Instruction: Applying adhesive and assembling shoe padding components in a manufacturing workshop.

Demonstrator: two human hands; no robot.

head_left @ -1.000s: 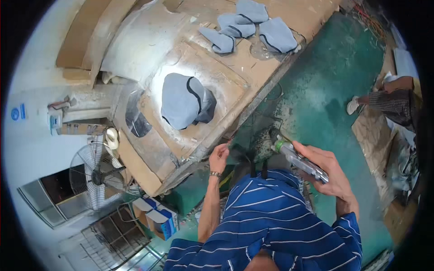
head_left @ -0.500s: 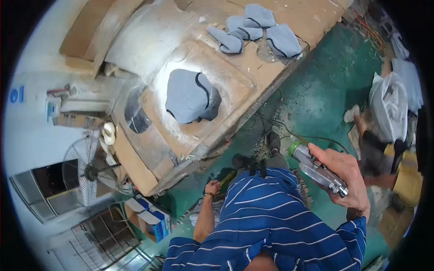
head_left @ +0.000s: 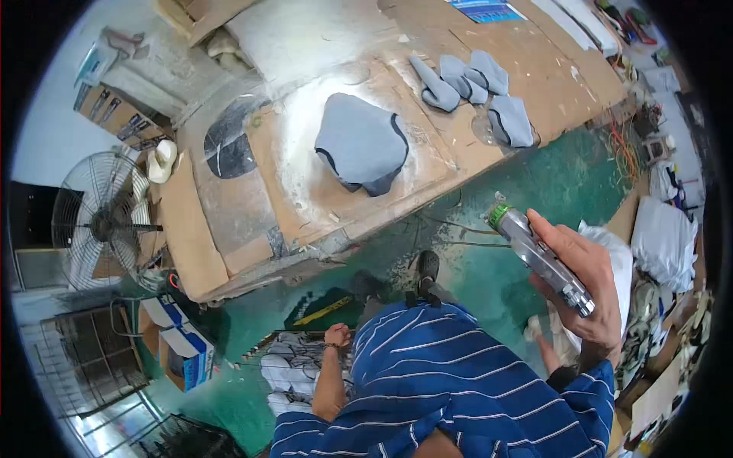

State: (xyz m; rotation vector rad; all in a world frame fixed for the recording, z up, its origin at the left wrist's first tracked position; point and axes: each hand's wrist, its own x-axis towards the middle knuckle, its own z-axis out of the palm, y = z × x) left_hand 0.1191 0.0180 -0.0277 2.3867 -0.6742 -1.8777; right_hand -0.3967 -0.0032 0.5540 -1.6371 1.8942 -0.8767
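Observation:
My right hand (head_left: 586, 286) is wrapped around a silver metal spray gun (head_left: 538, 256) with a green ring at its front end. It is held out at the right, past the near edge of the workbench. My left hand (head_left: 337, 334) hangs low beside my body with its fingers curled in, and nothing shows in it. On the cardboard-covered workbench (head_left: 450, 179), a large grey fabric piece (head_left: 363, 137) with black edging lies in bright light on a whitened patch. Farther right on the bench are several smaller grey fabric pieces (head_left: 510, 120) with dark edges.
A wire-caged fan (head_left: 99, 221) stands at the left of the bench. Below it is an open carton (head_left: 179, 347) on the green floor. White bundles (head_left: 286, 374) lie near my left arm. At the right are a white plastic bag (head_left: 664, 237) and another person's leg (head_left: 548, 355).
My view has turned, so the bench and fabric pieces sit farther right and more of the right side shows. The spray gun stays in my right hand; my left hand remains low.

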